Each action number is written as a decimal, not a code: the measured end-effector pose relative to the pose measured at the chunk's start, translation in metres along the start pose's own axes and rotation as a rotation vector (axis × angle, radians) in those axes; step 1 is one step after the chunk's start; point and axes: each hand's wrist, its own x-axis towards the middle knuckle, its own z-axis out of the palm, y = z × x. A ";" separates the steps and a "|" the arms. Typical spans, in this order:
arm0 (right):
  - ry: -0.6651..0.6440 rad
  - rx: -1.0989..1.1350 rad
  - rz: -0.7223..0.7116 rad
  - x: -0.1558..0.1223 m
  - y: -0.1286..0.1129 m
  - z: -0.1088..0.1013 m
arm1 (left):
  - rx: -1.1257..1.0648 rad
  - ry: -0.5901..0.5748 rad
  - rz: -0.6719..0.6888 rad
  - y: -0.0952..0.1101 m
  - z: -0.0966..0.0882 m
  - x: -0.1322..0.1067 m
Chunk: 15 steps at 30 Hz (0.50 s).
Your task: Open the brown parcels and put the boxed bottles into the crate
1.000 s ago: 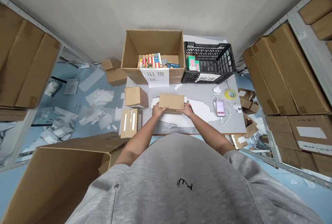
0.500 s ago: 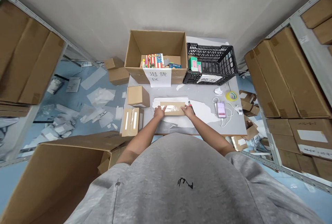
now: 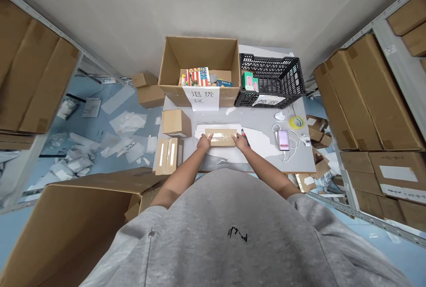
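Note:
A small flat cardboard box (image 3: 221,137) sealed with clear tape lies on the grey table (image 3: 259,120) in front of me. My left hand (image 3: 203,141) grips its left end and my right hand (image 3: 240,141) grips its right end, fingers curled onto the box. A red-and-black pen or knife (image 3: 244,134) lies just right of the box, by my right hand. White paper scraps (image 3: 233,154) lie under and around the box.
A large open carton (image 3: 199,56) with books and a paper sign stands at the back, a black crate (image 3: 271,76) right of it. Two small boxes (image 3: 175,123) (image 3: 168,156) sit at the left edge. A phone (image 3: 283,139) and tape roll (image 3: 296,122) lie right. A big carton (image 3: 76,225) stands lower left; shelves flank both sides.
The box was tipped up showing a plain side; it now lies flat with its taped face up, both hands still on its ends.

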 end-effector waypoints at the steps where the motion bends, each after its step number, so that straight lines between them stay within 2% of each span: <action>1: 0.016 0.019 0.002 -0.002 0.002 0.001 | -0.025 -0.004 0.039 -0.006 0.000 -0.001; 5: -0.010 0.192 -0.093 -0.015 0.019 0.005 | -0.270 -0.024 0.309 -0.036 0.008 -0.013; 8: -0.058 0.332 -0.162 -0.022 0.031 0.008 | -0.412 -0.031 0.424 -0.050 0.016 -0.025; 11: -0.047 0.369 -0.169 -0.022 0.032 0.006 | -0.394 0.014 0.401 -0.048 0.017 -0.031; 15: -0.016 0.341 -0.164 -0.013 0.023 -0.003 | -0.244 0.135 0.291 -0.035 0.005 -0.028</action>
